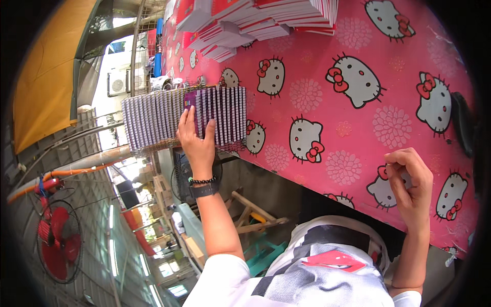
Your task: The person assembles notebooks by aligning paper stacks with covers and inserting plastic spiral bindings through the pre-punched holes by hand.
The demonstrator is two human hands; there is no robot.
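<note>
So, a long row of thin booklets [174, 118], white w/ purple edges, stands on edge at the left end of the table, packed tight like a file of cards; its left part juts past the table edge. Left hand [197, 138] lies on the row approx. mid-length, fingers [187, 118] together and stretched up over the tops, thumb [210, 130] split off to the right, pressing the side of the right batch, so the hand sits at a small gap in the row where a darker purple cover [190, 99] shows. Wrist carries a black watch [204, 191] and a bead bracelet [202, 180] just above it. Right hand [409, 176] is well apart, over the table's near right edge, fingers curled in w/ thumb and forefinger pinched together; can't tell whether anything is between them. Table is covered by a pink cloth [317, 77] w/ cartoon cat faces and pale flower prints. At the far end, stacks of red-and-white booklets [245, 20] lie flat, fanned out. Person wears a white tee w/ black and red print [327, 266]. Below left, off the table, a red fan [59, 240].
</note>
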